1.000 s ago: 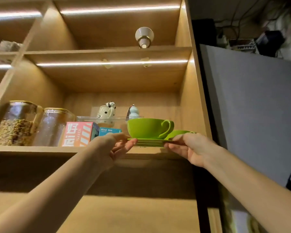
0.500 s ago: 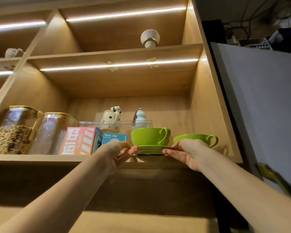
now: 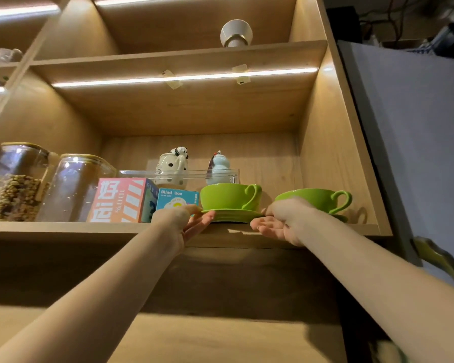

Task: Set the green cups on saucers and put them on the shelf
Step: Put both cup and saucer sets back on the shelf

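green cup (image 3: 227, 196) sits on its saucer (image 3: 231, 215) at the shelf's (image 3: 63, 227) front edge, between the blue box (image 3: 176, 201) and a second green cup (image 3: 316, 200). left hand (image 3: 184, 222) and right hand (image 3: 281, 221) pinch the saucer's opposite rims.

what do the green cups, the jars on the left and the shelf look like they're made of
Green cups: likely glazed ceramic, with smooth glossy sheen and thick rounded handles; glossy plastic can't be excluded.
Jars: clear glass, judging by see-through walls with bright glints.
Shelf: wood or wood-look laminate, matte, with visible grain.
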`<state>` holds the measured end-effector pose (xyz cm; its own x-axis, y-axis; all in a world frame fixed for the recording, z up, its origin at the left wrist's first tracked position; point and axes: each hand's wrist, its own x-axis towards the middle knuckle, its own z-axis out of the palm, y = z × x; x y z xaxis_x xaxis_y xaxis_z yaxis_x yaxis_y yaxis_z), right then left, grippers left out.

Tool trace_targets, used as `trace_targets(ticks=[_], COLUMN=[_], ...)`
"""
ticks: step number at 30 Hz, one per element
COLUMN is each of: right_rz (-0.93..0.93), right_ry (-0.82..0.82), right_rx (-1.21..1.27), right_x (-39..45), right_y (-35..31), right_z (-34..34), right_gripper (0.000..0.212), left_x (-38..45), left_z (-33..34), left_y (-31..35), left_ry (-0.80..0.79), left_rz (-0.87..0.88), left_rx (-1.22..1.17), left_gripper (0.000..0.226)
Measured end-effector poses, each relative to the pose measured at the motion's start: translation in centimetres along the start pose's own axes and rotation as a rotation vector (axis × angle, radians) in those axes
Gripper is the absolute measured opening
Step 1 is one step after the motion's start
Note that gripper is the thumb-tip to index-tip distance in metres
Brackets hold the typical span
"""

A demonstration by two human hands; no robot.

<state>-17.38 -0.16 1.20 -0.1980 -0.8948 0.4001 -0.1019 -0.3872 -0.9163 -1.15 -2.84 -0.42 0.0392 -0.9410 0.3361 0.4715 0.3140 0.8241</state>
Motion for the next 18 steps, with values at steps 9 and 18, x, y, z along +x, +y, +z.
trace_targets(ticks=[9, 18], right_rz=[-0.502, -0.853], right_ry=[0.272, 0.209], right_rx=[-0.479, -1.263], right_x=[-2.3, -2.6], right_y=[2.6, 7.7], right_z=[-0.3, 0.2], right_gripper=[0.031, 0.062], left_x=[-1.2, -0.7], left_z=[-0.8, -1.9], left_y=[-4.0, -9.0], left_ry=[0.338, 0.162], left_rz=[0.914, 1.080], left_rx=[0.640, 1.361], left_gripper=[0.021, 0.079])
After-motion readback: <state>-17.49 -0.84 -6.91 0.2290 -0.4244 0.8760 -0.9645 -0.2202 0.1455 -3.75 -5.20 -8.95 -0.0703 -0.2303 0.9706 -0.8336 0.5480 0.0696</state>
